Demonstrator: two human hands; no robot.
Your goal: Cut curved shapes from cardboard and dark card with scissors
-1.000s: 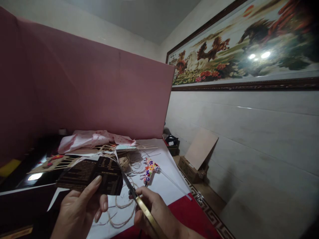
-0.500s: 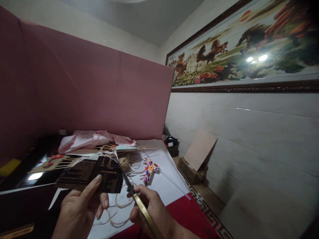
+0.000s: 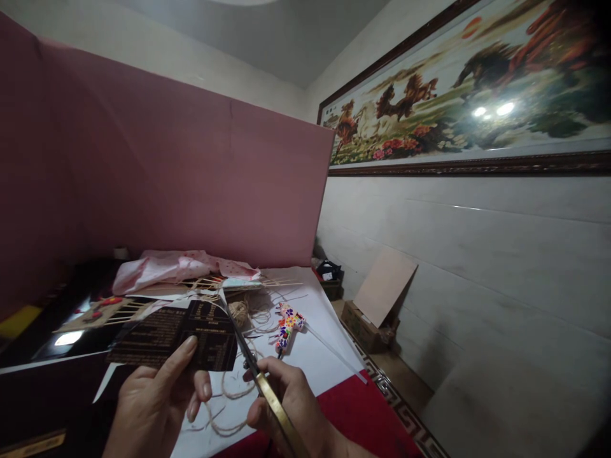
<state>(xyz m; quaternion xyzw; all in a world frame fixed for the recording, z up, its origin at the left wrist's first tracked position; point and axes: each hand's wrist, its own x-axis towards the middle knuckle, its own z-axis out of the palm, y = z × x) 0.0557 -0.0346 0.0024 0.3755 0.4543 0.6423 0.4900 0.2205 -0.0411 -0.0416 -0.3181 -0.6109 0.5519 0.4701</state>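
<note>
My left hand (image 3: 160, 394) pinches a dark printed piece of card (image 3: 172, 334) between thumb and fingers, its lettering facing me. In my right hand (image 3: 298, 401) is a pair of scissors (image 3: 274, 397) with gold-coloured handles and dark blades. The blades point up and left, along the card's right edge; whether they touch the card I cannot tell. Behind the blades a ball of twine (image 3: 238, 312) lies on white paper (image 3: 319, 337), and loose twine (image 3: 224, 429) curls below the card. A hot glue gun (image 3: 287, 326) with a flower pattern and a clear glue stick lies to the right.
Thin wooden sticks (image 3: 281, 282) and a crumpled pink cloth (image 3: 176, 267) lie at the back of the table. A red cloth (image 3: 356, 413) covers the near right corner. A pink partition (image 3: 191, 172) rises behind. On the floor at right stands a cardboard box (image 3: 363, 324).
Almost nothing differs. Both hands, the card and the scissors hold nearly the same position, with only a very slight shift of the view.
</note>
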